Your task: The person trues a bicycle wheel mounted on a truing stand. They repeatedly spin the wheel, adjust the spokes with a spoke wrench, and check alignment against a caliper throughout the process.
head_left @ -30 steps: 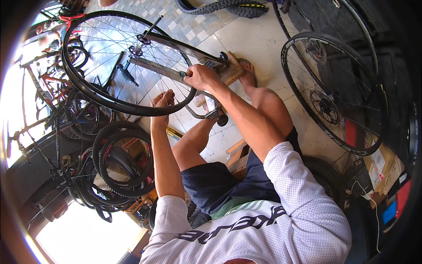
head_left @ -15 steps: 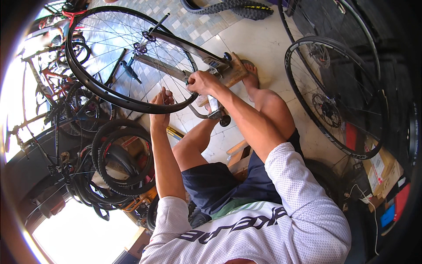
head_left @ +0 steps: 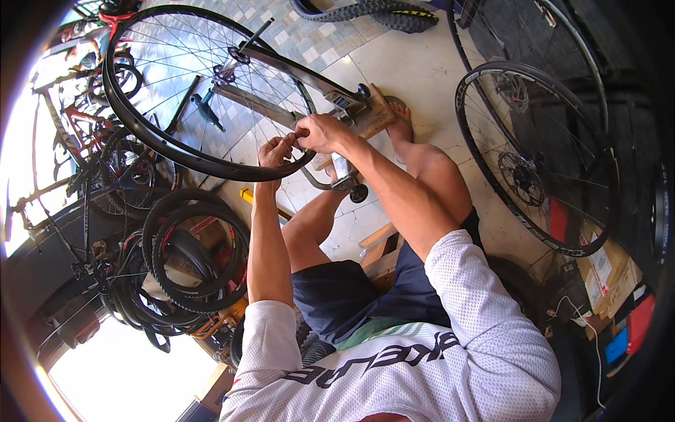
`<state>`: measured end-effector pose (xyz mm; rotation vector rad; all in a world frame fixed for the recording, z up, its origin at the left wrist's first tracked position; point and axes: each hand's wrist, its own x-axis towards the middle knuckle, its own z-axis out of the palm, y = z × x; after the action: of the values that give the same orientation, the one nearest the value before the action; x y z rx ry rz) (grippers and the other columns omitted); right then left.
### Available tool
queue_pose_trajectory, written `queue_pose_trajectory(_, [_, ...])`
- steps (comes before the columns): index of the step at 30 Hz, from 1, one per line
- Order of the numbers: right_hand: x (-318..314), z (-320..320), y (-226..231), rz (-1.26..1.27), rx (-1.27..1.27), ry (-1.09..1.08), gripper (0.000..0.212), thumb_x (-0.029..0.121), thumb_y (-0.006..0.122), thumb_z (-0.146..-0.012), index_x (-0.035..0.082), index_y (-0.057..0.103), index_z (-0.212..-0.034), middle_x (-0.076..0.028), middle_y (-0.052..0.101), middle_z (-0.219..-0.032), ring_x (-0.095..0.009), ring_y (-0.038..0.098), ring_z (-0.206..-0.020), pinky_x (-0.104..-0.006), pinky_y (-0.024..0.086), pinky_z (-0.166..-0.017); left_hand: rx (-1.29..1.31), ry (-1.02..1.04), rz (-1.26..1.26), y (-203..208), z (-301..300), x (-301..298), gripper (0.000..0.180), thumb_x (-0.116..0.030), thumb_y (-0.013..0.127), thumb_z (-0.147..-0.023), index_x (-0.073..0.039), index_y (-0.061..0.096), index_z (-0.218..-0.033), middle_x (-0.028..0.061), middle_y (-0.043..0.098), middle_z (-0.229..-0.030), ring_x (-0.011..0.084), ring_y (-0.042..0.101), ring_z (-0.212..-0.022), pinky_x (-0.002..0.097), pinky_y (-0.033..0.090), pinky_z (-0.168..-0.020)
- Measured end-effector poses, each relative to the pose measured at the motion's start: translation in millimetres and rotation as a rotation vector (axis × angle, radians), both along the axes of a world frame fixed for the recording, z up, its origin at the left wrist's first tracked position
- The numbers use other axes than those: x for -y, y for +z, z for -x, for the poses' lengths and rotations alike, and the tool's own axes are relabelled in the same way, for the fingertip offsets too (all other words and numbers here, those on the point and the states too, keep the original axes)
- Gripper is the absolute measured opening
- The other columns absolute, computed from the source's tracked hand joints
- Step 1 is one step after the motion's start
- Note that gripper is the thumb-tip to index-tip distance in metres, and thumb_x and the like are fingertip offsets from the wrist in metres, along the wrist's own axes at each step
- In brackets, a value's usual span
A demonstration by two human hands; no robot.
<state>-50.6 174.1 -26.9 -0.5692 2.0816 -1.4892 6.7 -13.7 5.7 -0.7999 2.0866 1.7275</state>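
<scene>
A black-rimmed spoked bicycle wheel (head_left: 151,149) sits in a metal truing stand (head_left: 299,69) in front of me. My right hand (head_left: 322,133) reaches over the near right part of the rim, its fingers closed in a pinch by the spokes; whatever they hold is hidden. Close beside it, my left hand (head_left: 276,150) is among the spokes just inside the near rim. Its fingertips are pinched together, almost touching the right hand's fingertips, and what lies between them is too small to make out. The hub (head_left: 235,56) hangs between the stand's arms.
A blue-handled tool (head_left: 205,111) lies on the floor beyond the wheel. Several tires (head_left: 158,246) hang at the left near parked bicycles (head_left: 77,126). More wheels (head_left: 485,151) lean at the right. A loose tire (head_left: 401,15) lies at the far side, cardboard boxes (head_left: 608,274) at right.
My left hand has moved right and slightly up along the rim to meet the right hand, and its fingers have drawn into a pinch. The right hand has barely moved.
</scene>
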Motion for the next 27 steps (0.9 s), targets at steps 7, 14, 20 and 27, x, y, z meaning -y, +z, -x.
queue_pose_trajectory(7, [6.8,-2.1,-5.9,-0.016,0.050,-0.023,0.032,0.029,0.064,-0.081,0.009,0.074,-0.103,-0.020,0.072,-0.099,-0.036,0.070,-0.092,-0.0429,0.055,-0.082,-0.083,0.117,0.230,-0.1,3.0,-25.3,0.042,-0.023,0.078,-0.087,-0.017,0.043,-0.065,-0.0048,0.044,-0.055,0.0054,0.040,-0.046,0.0235,0.029,-0.042])
queue_pose_trajectory(14, [8.0,-3.2,-14.1,0.112,0.087,-0.121,0.031,0.029,0.065,-0.082,0.007,0.074,-0.100,-0.020,0.072,-0.097,-0.036,0.070,-0.093,-0.0424,0.055,-0.083,-0.046,0.157,0.284,14.8,5.7,-28.9,0.034,-0.030,0.077,-0.088,-0.010,0.056,-0.071,-0.0038,0.049,-0.059,0.0048,0.041,-0.047,0.0228,0.031,-0.042])
queue_pose_trajectory(20, [-3.4,4.6,-13.4,-0.066,0.091,-0.289,0.030,0.033,0.067,-0.082,0.008,0.073,-0.098,-0.017,0.073,-0.096,-0.035,0.070,-0.093,-0.0425,0.055,-0.083,-0.163,0.173,0.093,18.5,2.1,-22.7,0.023,-0.027,0.075,-0.090,-0.008,0.063,-0.084,-0.0035,0.056,-0.071,0.0032,0.045,-0.052,0.0199,0.032,-0.044])
queue_pose_trajectory(27, [-3.7,-3.8,-17.2,-0.083,0.145,-0.219,0.030,0.034,0.070,-0.080,0.008,0.075,-0.095,-0.017,0.074,-0.094,-0.034,0.071,-0.092,-0.0406,0.055,-0.083,-0.154,0.164,0.065,23.4,-0.8,-21.0,0.020,-0.025,0.073,-0.092,-0.007,0.063,-0.091,-0.0022,0.058,-0.079,0.0038,0.048,-0.058,0.0192,0.034,-0.047])
